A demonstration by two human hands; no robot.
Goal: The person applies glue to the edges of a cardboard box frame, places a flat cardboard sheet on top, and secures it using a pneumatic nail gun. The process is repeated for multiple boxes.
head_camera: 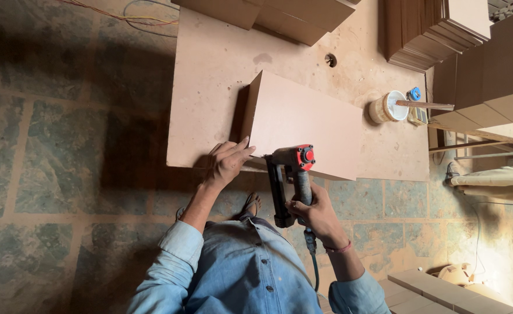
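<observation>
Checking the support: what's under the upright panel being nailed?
The panel stands on a flat board, steadied by the left hand; the right hand holds the nail gun. Their joint is hidden. Stone floor lies below.

The nail gun [291, 174] hides the right fingers' [303, 204] grip.

A glue tub [388, 106] is sitting on the work board [210, 70] with a stick [425, 105] lying across it, a blue cap [414, 93] just beside; stacked boards [436, 29] are standing near, wires [146, 17] trailing over the stone floor [47, 174]
</observation>
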